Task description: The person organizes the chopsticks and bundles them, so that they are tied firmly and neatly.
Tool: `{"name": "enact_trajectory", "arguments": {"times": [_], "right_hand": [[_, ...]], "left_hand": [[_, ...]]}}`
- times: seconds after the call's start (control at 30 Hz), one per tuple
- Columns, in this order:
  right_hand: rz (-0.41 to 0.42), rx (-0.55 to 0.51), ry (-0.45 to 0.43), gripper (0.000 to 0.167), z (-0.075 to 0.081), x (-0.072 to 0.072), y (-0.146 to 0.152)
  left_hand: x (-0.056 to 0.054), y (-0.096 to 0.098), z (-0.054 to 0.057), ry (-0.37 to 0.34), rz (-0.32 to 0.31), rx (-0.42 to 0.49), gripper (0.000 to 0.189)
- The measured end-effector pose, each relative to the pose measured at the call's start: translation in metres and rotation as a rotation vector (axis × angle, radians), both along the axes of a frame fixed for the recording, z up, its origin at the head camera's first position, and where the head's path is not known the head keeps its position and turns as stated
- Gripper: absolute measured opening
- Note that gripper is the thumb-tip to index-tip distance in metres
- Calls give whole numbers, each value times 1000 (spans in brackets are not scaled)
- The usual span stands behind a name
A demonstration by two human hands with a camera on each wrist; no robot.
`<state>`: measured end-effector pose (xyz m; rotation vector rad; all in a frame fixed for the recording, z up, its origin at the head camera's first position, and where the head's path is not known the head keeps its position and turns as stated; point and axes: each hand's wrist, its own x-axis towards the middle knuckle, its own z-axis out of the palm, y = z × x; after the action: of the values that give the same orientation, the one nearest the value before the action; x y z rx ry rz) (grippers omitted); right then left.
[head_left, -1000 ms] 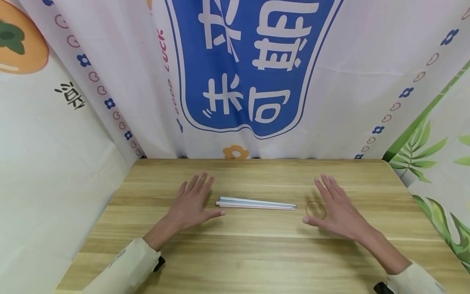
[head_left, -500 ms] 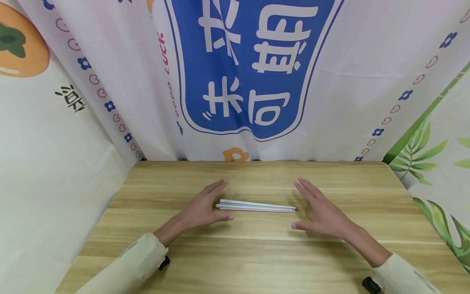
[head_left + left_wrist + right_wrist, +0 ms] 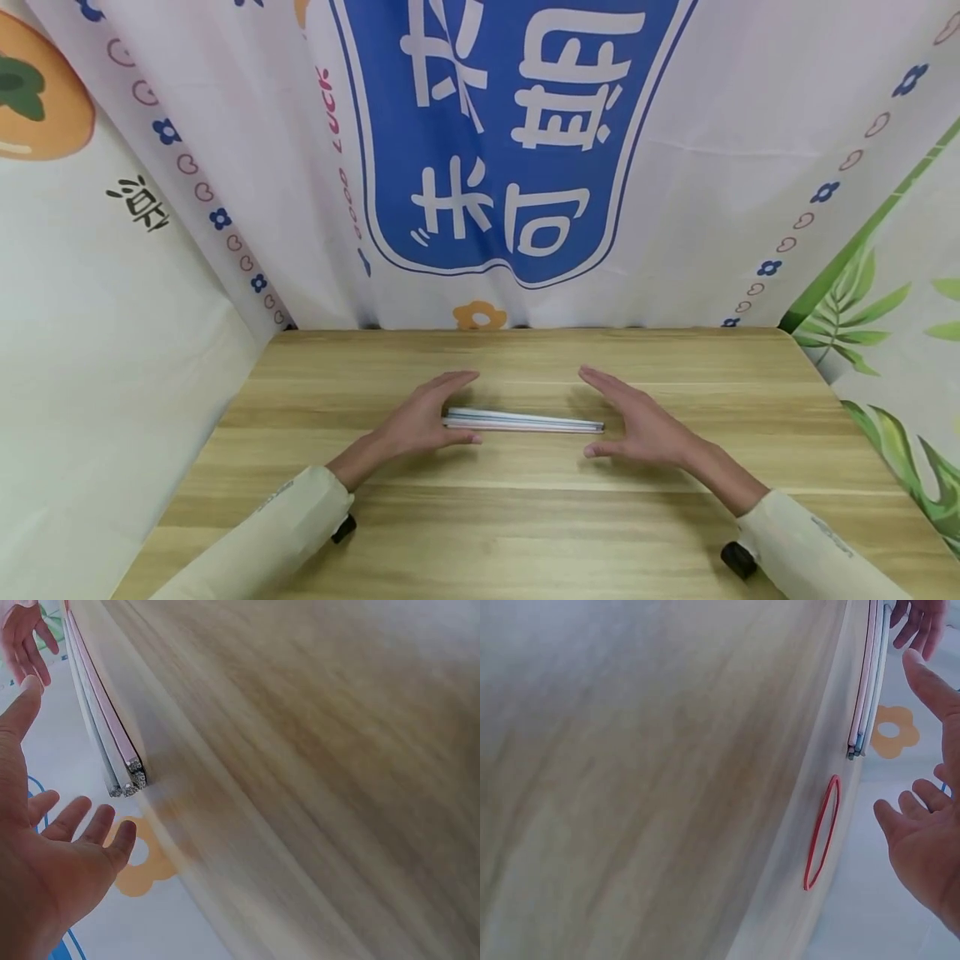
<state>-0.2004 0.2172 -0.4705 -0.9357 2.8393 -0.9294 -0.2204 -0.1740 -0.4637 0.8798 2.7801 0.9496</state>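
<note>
Both hands were spread with nothing in their grip, thumbs well apart from the fingers. The left hand point(image 3: 420, 421) was held round the left ends of the sticks point(image 3: 517, 422), fingers on the far side and thumb on the near side; whether skin touched them could not be told. The right hand point(image 3: 648, 429) faced it from beyond the right ends, its thumb and fingers framing a gap.

The step in hand seemed to be a reach for the sticks from both sides. The next move would probably have called for closing thumbs and fingers inward, low to the surface, to gather such slender pieces without rolling them apart.

The sticks lay flat between the hands, running left to right. They were slim, straight and pale, with bluish and pinkish lengths among them, slightly fanned at the left and drawn close at the right; their left end faces looked silvery and patterned.

Just beyond their right ends a thin red loop point(image 3: 817, 825) lay on the wood-grain table point(image 3: 525, 533). A white curtain point(image 3: 720, 208) with a blue panel hung at the far edge.
</note>
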Motion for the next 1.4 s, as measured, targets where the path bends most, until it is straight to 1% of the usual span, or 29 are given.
{"name": "enact_trajectory", "arguments": {"times": [0.17, 0.33, 0.53, 0.73, 0.9, 1.03, 1.17, 1.4], "right_hand": [[22, -44, -8, 105, -4, -4, -2], [29, -53, -8, 92, -6, -9, -3], [18, -72, -49, 91, -8, -15, -6], [15, -95, -86, 91, -11, -17, -9], [16, -90, -114, 88, -15, -20, -12], [34, -85, -131, 82, -16, -23, -15], [66, -89, -147, 74, -17, -25, -18], [98, -107, -155, 62, -18, -27, -21]], "left_hand": [[-1, 2, -3, -31, -2, 29, 95], [-3, 5, -5, -46, -7, 31, 91], [-5, 6, -5, -55, -16, 37, 90], [-9, 7, -7, -60, -10, 34, 89], [-11, 8, -9, -85, -5, 28, 86], [-14, 10, -10, -106, -7, 9, 84], [-17, 11, -11, -99, -24, -9, 79], [-18, 11, -13, -75, -61, -34, 64]]}}
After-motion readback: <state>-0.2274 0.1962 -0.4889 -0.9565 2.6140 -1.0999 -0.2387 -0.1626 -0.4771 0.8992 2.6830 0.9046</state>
